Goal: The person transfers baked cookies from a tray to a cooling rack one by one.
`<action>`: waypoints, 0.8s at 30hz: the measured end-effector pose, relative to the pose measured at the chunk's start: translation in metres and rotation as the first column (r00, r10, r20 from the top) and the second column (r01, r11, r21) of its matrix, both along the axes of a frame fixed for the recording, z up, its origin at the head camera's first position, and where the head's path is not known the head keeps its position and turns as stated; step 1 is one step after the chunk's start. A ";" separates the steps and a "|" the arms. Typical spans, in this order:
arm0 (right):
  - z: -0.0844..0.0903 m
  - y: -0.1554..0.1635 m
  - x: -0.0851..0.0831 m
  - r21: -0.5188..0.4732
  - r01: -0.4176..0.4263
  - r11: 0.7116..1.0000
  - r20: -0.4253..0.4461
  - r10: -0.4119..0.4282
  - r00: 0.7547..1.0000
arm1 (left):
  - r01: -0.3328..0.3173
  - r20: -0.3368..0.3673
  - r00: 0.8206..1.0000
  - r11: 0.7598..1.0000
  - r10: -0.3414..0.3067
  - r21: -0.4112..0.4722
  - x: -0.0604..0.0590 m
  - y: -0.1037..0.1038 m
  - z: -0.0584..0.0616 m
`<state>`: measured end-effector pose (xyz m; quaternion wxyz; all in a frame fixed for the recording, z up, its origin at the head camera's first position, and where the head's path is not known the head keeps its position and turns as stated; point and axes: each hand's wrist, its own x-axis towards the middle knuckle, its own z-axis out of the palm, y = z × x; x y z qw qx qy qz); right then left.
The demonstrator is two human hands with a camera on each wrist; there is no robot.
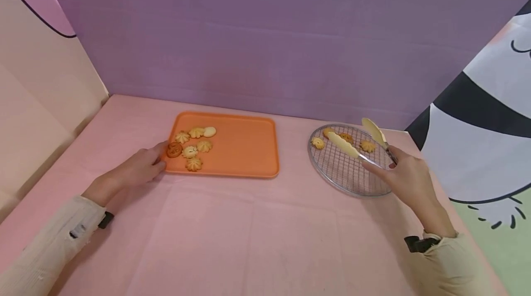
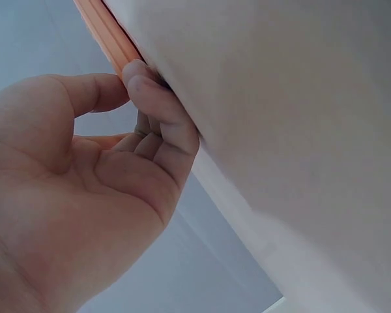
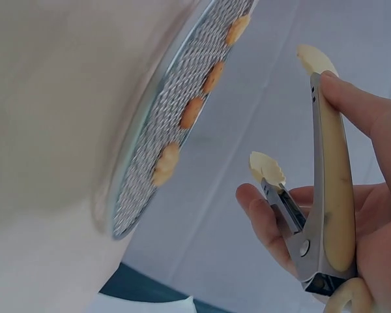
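Note:
An orange tray (image 1: 244, 148) lies on the pink table with several cookies (image 1: 193, 164) in its left part. My left hand (image 1: 159, 155) rests on the table at the tray's front left corner. In the left wrist view its loosely curled fingers (image 2: 159, 111) touch the tray's rim (image 2: 107, 32), with the thumb held apart. A round wire rack (image 1: 348, 174) to the right carries several cookies (image 1: 367, 146). My right hand (image 1: 408, 176) grips cream tongs (image 1: 346, 146) above the rack. The tongs' arms (image 3: 326, 195) stand spread with nothing between them, beside the rack (image 3: 150, 130).
A purple wall (image 1: 265, 47) closes the back of the table. A beige panel (image 1: 37, 102) stands on the left and a black-and-white printed panel (image 1: 481, 125) on the right, close to the rack. Pink cloth (image 1: 249, 236) covers the table in front.

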<state>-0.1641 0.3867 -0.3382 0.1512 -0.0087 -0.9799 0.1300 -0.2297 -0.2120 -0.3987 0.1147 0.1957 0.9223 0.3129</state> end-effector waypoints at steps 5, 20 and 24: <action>0.001 -0.016 -0.002 0.007 -0.055 0.998 -0.021 0.055 0.998 | -0.008 0.003 1.000 1.000 0.008 -0.012 0.001 0.001 0.000; 0.001 -0.076 -0.014 0.080 -0.207 0.975 -0.110 0.215 0.970 | -0.008 -0.058 0.998 0.998 0.004 -0.070 -0.001 0.002 -0.002; -0.002 -0.093 -0.018 0.070 -0.236 0.969 -0.064 0.241 0.968 | -0.009 0.002 1.000 1.000 0.009 0.023 -0.005 -0.001 -0.003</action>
